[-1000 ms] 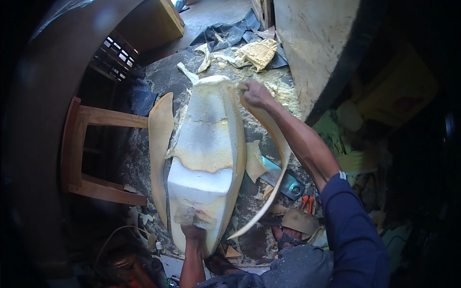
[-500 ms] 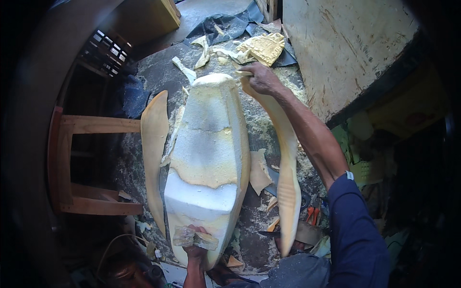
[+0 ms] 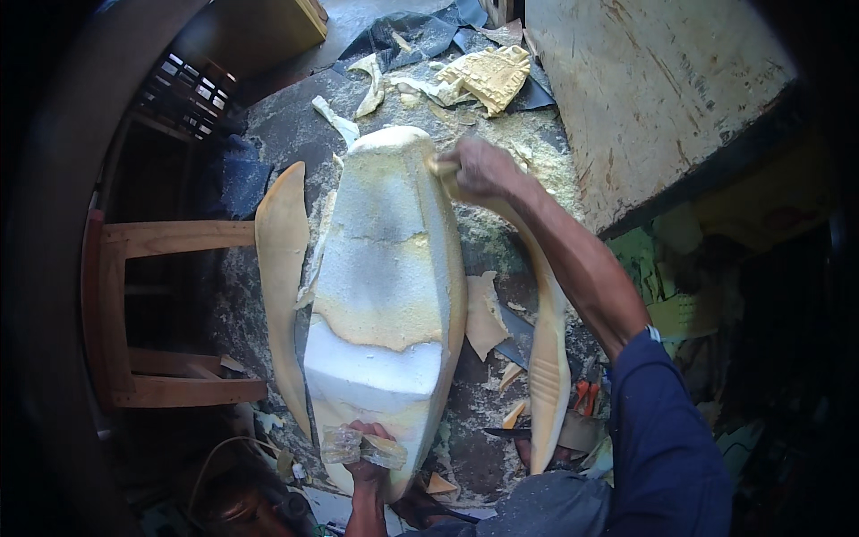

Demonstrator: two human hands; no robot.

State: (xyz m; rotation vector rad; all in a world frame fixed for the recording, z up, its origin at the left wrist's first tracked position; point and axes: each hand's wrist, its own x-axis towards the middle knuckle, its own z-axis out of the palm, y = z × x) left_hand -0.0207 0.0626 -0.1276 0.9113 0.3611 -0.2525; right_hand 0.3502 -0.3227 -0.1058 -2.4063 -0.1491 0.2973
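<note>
A long seat-shaped foam block (image 3: 371, 291), pale yellow with a whiter near section, lies lengthwise before me. My right hand (image 3: 483, 168) is closed on the far end of a long, thin yellow foam strip (image 3: 548, 376). That end is at the far right edge of the foam block, and the rest curves down along the block's right side. My left hand (image 3: 365, 465) rests at the block's near end, its fingers around a crumpled-looking translucent piece (image 3: 340, 445). A second curved foam strip (image 3: 284, 268) lies to the left of the block.
Foam scraps (image 3: 488, 76) and dark sheet material (image 3: 394, 45) litter the far end of the dusty table (image 3: 295, 116). A wooden frame (image 3: 179, 234) stands at left, a scuffed board (image 3: 644, 89) at right. Orange-handled tool (image 3: 586, 396) and dark blade (image 3: 506, 433) lie near right.
My right hand has moved nearer and slightly left, bringing the strip's end to the foam block's far right edge. The strip bends more. My left hand has stayed in place.
</note>
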